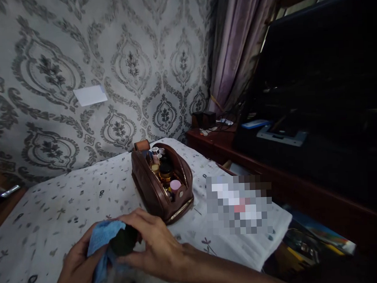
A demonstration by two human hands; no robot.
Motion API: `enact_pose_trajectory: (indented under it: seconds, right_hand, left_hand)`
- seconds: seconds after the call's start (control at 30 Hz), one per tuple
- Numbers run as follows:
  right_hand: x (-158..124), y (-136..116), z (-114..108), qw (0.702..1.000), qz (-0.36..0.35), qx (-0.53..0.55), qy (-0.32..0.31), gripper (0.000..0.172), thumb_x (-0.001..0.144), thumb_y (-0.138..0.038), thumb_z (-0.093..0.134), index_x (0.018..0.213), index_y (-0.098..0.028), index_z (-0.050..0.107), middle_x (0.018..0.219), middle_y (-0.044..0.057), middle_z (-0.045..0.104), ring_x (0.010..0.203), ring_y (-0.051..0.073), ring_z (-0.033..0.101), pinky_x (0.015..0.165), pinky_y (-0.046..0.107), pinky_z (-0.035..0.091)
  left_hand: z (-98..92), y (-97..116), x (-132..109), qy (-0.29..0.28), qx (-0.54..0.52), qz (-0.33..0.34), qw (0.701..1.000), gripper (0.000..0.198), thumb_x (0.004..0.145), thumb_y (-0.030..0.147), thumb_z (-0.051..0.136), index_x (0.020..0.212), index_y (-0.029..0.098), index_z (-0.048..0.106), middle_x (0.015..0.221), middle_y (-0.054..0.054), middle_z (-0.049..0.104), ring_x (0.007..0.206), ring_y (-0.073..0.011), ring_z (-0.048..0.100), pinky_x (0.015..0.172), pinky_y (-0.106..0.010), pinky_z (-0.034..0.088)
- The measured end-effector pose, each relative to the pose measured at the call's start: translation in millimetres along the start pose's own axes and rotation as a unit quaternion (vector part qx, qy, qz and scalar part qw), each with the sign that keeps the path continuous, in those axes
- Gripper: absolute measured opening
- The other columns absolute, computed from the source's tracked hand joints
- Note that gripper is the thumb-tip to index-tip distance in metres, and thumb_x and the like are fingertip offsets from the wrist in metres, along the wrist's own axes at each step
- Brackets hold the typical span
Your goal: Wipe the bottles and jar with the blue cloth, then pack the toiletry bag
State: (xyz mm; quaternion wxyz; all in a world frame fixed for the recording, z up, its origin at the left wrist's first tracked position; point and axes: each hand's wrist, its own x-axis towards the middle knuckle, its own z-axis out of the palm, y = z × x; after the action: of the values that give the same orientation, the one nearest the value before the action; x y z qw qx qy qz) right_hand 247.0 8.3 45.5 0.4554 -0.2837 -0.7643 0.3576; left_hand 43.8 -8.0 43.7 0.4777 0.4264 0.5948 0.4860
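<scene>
Low in the picture, my left hand is wrapped round a blue cloth pressed against a small dark round object. My right hand grips that dark object from the right, fingers curled over its top. Just behind the hands stands an open brown leather toiletry bag on a white patterned tablecloth. Several small bottles and jars stand inside it, one with a pink lid.
A patterned wallpaper wall rises behind the table. To the right runs a dark wooden shelf with a large black screen above it. A blurred patch covers something at the table's right end. Purple curtains hang at the back.
</scene>
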Motion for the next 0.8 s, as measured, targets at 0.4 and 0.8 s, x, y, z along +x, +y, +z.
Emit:
enact_pose_trajectory:
  seconds: [0.4, 0.8]
  right_hand:
    - [17, -8, -98, 0.992, -0.011, -0.046, 0.118, 0.050, 0.081, -0.028, 0.079, 0.128, -0.025, 0.061, 0.115, 0.006, 0.064, 0.101, 0.021, 0.064, 0.086, 0.033, 0.053]
    - [41, 10, -150, 0.964, 0.079, -0.252, 0.002, 0.045, 0.075, -0.012, 0.078, 0.117, -0.022, 0.065, 0.100, 0.004, 0.062, 0.085, 0.020, 0.062, 0.072, 0.031, 0.047]
  left_hand:
    - [60.7, 31, 21, 0.010, -0.088, -0.037, 0.995, 0.062, 0.052, 0.049, 0.091, 0.107, 0.027, 0.074, 0.085, -0.002, 0.078, 0.072, -0.0223, 0.073, 0.060, -0.026, 0.061]
    - [64.1, 13, 26, 0.005, -0.049, -0.083, 0.995, 0.054, 0.051, 0.050, 0.091, 0.095, 0.026, 0.069, 0.057, 0.005, 0.062, 0.046, -0.0140, 0.056, 0.043, -0.023, 0.050]
